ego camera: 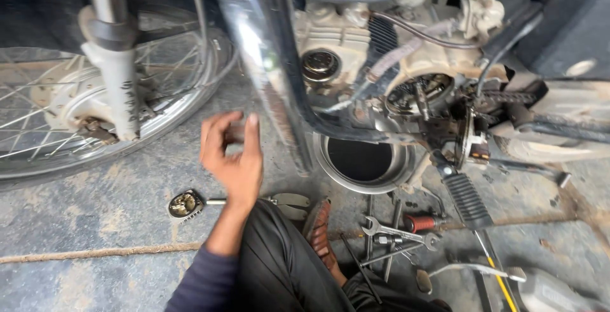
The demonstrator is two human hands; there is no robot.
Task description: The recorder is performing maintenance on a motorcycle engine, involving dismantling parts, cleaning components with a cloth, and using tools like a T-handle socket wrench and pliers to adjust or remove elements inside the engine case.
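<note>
1. Head view: only one hand shows, the left hand [232,156], raised over the concrete floor [95,217] in front of the motorcycle engine [356,39]. Its sleeve runs down beside the person's dark trouser knee.
2. The grip is pressed together: thumb and fingers pinch a small brownish part [236,133], partly hidden and too blurred to name more closely. The right hand is out of view.
3. Up and left of the grip stands the spoked front wheel [82,96] with its fork leg [117,77]; just right of the grip runs the shiny exhaust pipe [260,51].
4. Just below and left of the grip, on the floor, lies a small engine cover [185,204], inner side up. A round steel bowl [363,162] sits to the right of the grip, under the engine.
5. Lower right of the grip lie loose tools: a combination spanner [397,231], thin rods and a red-handled tool [420,223], near the footpeg [465,197].
6. The open side of the engine, with the rotor [419,93] bared, is well apart from the grip, up and right.
7. As I judge it, a part this small wants a steady fingertip pinch, kept over the floor close by so a slip is easy to find, and turned to the light before it goes anywhere.
</note>
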